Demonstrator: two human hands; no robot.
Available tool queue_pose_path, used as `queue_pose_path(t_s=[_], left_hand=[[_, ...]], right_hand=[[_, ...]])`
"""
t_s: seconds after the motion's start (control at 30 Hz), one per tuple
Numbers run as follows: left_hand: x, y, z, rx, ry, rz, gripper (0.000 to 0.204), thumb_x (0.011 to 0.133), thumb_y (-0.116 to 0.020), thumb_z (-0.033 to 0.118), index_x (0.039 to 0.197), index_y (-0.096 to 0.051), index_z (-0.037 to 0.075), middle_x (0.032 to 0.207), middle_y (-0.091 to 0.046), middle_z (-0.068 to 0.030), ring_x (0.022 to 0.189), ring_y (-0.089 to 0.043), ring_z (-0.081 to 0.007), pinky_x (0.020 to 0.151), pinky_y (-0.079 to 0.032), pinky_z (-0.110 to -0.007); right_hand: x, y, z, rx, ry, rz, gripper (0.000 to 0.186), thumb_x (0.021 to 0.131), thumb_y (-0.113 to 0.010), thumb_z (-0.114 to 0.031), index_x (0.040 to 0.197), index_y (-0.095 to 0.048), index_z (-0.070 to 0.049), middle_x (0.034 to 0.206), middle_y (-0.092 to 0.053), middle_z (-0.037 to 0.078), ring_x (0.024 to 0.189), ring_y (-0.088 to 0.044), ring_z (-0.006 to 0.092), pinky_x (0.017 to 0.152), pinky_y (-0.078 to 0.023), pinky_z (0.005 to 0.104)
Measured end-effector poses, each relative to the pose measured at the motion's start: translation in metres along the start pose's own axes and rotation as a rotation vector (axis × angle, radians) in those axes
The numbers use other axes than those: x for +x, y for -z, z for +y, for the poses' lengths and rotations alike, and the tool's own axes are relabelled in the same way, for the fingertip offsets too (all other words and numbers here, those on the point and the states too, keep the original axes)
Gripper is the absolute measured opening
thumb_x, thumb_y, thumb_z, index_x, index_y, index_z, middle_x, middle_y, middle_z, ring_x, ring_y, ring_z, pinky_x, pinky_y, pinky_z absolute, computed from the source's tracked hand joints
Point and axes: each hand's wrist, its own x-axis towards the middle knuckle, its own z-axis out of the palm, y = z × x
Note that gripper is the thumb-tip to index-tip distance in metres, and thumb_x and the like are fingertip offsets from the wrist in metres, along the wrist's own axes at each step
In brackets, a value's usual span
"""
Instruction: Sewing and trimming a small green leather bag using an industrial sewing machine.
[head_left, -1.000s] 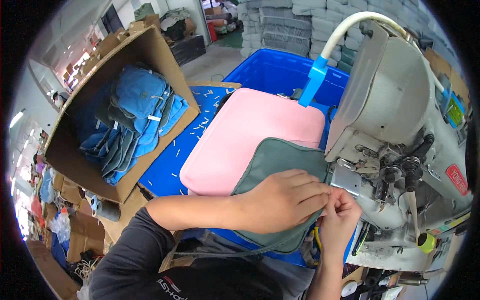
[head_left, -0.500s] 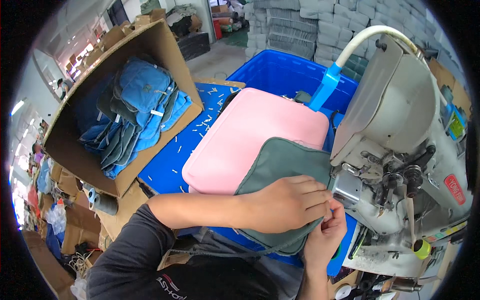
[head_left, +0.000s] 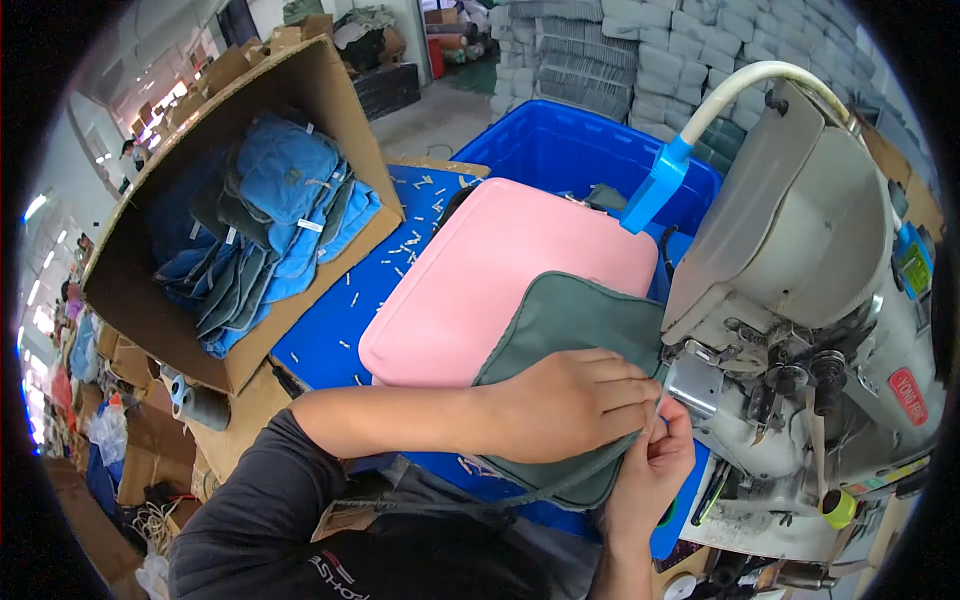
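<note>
A dark green padded fabric piece (head_left: 590, 320) with rounded corners and a bound edge lies partly over a pink rounded board (head_left: 500, 270). My left hand (head_left: 585, 400) reaches across the fabric, its fingers curled together at the right edge. My right hand (head_left: 660, 455) pinches that same edge from below, thumb and forefinger pressed together beside the left fingertips. What lies exactly between the fingertips is hidden. A narrow grey-green strap (head_left: 530, 497) trails from near the hands toward the lower left. Right beside the fingers is the metal plate (head_left: 692, 388) of a grey sewing machine (head_left: 780, 220).
An open cardboard box (head_left: 225, 365) with blue and dark pouches tilts at the left. White scraps dot the blue tabletop (head_left: 330, 320). Behind the board stand a blue bin (head_left: 560, 130) and a white hose with a blue nozzle (head_left: 655, 185). A grey thread cone (head_left: 205, 405) sits at left.
Both hands keep their hold at the fabric's right edge, with only slight finger movement. The view has shifted a little.
</note>
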Motion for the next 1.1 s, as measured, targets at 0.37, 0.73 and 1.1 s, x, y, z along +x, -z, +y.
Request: queue_pose_path(t_s=[0.37,0.73,1.1], left_hand=[[0.021,0.017,0.008,-0.366,0.634,-0.041,0.014,0.084,-0.066,0.007,0.094,-0.058,0.001,0.083,-0.062,-0.0112,0.065,-0.060,-0.0320,0.058,-0.048,-0.036],[0.040,0.022,0.004,-1.181,1.072,-0.148,0.024,0.095,-0.056,0.018,0.083,-0.060,-0.002,0.065,-0.063,-0.0048,0.051,-0.056,-0.0085,0.044,-0.042,-0.022],[0.016,0.003,0.011,-1.304,1.171,-0.158,0.020,0.093,-0.051,0.013,0.087,-0.061,-0.002,0.064,-0.062,-0.0057,0.049,-0.057,-0.0098,0.040,-0.041,-0.023]], right_hand=[[-0.003,0.005,-0.003,-0.107,0.014,-0.023,0.022,0.088,-0.053,0.010,0.109,-0.054,0.002,0.071,-0.047,-0.005,0.061,-0.038,-0.0002,0.055,-0.028,0.0155],[-0.033,0.001,0.010,-0.221,0.089,-0.001,0.019,0.095,-0.057,-0.002,0.113,-0.051,0.002,0.081,-0.059,0.000,0.073,-0.051,0.0027,0.065,-0.037,0.0155],[-0.041,0.027,0.005,-0.359,-0.068,-0.161,0.022,0.097,-0.051,-0.006,0.117,-0.044,0.001,0.086,-0.061,0.008,0.078,-0.056,0.0115,0.071,-0.043,0.0224]])
